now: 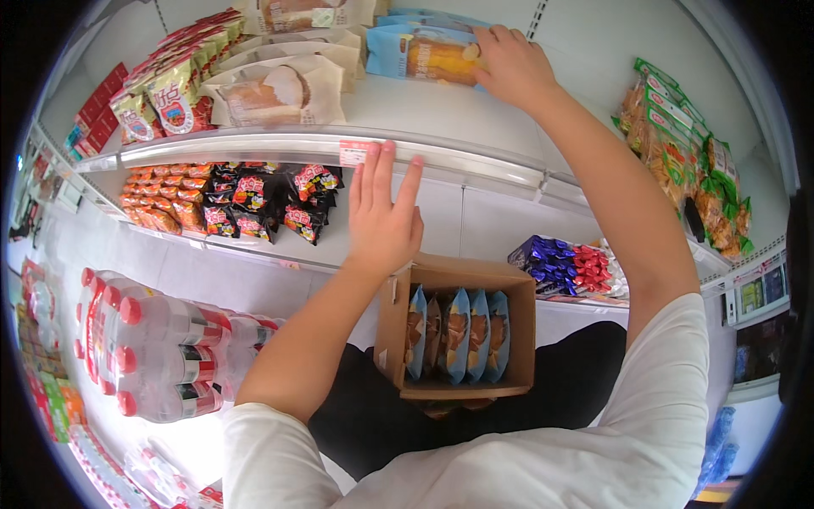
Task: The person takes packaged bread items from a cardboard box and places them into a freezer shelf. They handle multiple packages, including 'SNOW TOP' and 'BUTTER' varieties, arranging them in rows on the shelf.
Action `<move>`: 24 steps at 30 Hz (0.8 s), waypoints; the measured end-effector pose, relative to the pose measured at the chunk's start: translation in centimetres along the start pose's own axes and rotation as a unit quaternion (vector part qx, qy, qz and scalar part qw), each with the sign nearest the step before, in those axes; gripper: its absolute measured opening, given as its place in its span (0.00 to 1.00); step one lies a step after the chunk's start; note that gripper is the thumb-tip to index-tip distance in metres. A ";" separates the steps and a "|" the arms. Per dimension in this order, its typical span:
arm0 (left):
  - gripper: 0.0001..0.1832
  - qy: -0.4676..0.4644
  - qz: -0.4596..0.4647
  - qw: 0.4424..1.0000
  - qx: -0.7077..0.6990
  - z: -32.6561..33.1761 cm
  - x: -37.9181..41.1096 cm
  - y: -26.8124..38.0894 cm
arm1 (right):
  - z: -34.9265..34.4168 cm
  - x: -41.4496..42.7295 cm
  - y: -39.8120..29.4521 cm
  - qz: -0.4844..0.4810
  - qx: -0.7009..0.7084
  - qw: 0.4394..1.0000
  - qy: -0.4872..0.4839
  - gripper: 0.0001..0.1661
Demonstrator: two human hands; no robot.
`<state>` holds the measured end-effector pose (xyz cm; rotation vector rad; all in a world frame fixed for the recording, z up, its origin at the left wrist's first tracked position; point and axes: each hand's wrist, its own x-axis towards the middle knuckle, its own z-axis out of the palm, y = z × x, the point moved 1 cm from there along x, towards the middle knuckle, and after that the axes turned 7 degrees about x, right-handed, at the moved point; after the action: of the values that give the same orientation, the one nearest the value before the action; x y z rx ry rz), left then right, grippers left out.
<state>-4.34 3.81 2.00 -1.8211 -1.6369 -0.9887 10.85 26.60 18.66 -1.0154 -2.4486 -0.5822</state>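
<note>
My right hand (514, 67) is at the right end of a blue packet of bread (426, 57) on the upper shelf. Its thumb lies at the front and the fingers reach over the top edge, gripping the packet. Behind that packet stand other blue packets (420, 18), partly hidden. My left hand (385, 219) holds nothing; its fingers are apart, and their tips touch the shelf's front rail (439, 151) beside a price label (353, 153). Below, between my legs, an open cardboard box (470, 270) holds several blue packets (458, 334) and a brownish one (432, 334), all on edge.
Cream bread packets (267, 95) and red-and-cream snack bags (172, 98) fill the upper shelf's left. Green-topped snack bags (664, 140) stand far right. Black snack packets (251, 197) and a box of wrapped sweets (547, 264) occupy the lower shelf. Shrink-wrapped bottles (159, 343) stand left on the floor.
</note>
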 end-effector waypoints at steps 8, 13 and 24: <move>0.29 -0.011 0.042 0.989 -0.139 -2.9 -0.6 2.5 | -7.7 -13.7 -4.1 -0.139 0.223 0.952 0.157 0.17; 0.14 -0.301 0.130 0.908 -0.259 -1.7 -3.1 5.6 | -5.0 -25.2 -5.9 0.029 0.371 0.903 -0.214 0.17; 0.29 -0.688 0.076 0.711 -0.127 6.4 -10.0 10.0 | 1.5 -29.7 -3.4 -0.006 0.301 0.810 -0.504 0.24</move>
<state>6.47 0.91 -8.70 -3.1354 -1.9560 0.5657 27.09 8.63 1.04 -1.1694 -3.1166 0.9805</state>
